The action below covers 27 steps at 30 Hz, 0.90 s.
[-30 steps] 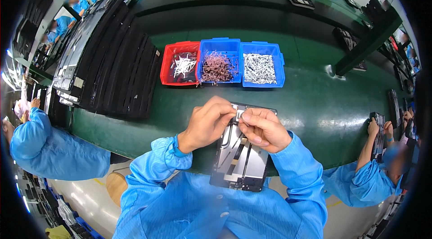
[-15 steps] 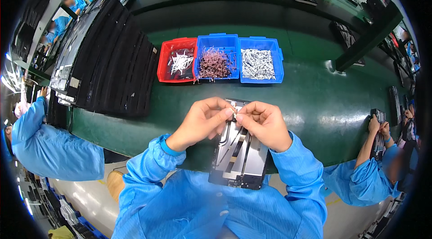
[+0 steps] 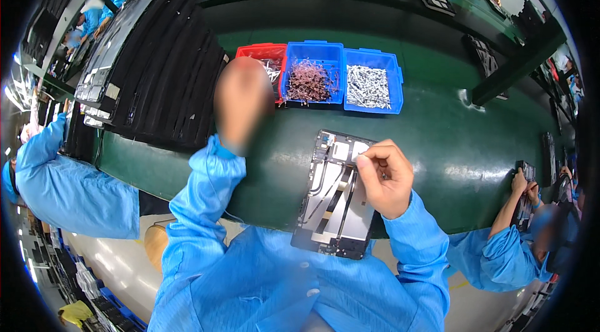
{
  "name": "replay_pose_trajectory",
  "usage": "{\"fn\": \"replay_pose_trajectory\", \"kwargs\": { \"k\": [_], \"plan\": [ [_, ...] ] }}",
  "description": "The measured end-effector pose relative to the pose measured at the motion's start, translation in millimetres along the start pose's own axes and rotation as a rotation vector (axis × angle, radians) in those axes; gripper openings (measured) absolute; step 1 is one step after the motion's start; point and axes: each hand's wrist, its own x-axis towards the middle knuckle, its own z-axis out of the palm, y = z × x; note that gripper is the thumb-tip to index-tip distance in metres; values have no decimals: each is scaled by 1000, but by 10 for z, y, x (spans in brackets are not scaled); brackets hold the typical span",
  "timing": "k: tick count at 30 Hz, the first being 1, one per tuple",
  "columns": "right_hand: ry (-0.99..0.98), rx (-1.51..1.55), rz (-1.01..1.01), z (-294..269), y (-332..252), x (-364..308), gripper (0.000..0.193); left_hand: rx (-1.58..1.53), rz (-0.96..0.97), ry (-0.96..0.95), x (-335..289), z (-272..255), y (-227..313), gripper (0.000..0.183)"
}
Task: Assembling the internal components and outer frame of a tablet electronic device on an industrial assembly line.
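An opened tablet-like device (image 3: pixel 319 197) with silver panels, black strips and a dark frame lies at the table's near edge in front of me. My right hand (image 3: pixel 386 177) is over its upper right part, thumb and fingertips pinched together; whatever they hold is too small to make out. My left hand (image 3: pixel 242 104), blurred, reaches over the front left of a red bin (image 3: pixel 259 51), which holds small white strips. The hand covers much of that bin, and its fingers cannot be made out.
A blue bin (image 3: pixel 314 50) of tangled reddish-brown parts and another blue bin (image 3: pixel 395 85) of small white-and-black parts stand beside the red one. On the left rises a stack of black trays (image 3: pixel 169 75). A dark post (image 3: pixel 515 63) stands at right. Co-workers sit around.
My left hand has left the device and moved forward and left to the red bin. My right hand has shifted slightly right and down, still by the device. The view has tilted a little.
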Motion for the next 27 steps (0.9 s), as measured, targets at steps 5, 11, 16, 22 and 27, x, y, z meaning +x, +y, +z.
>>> {"fn": "replay_pose_trajectory", "kwargs": {
  "k": [5, 11, 16, 22, 27],
  "plan": [
    [92, 328, 440, -69, 41, -372, 8, 465, 233, -101, -110, -69, -120, 14],
    [238, 336, 449, 8, 73, -691, 10, -25, -225, -864, -1008, -493, 582, 43],
    [310, 450, 471, 70, 121, -746, 6, -358, -566, -927, -1420, -400, 602, 61],
    [222, 498, 513, 108, 43, -654, 6, -900, -1168, -982, -1426, -314, 889, 42],
    [107, 453, 428, -155, -252, -250, 7, -883, -725, -644, -1260, -638, 1113, 26]
  ]
}}
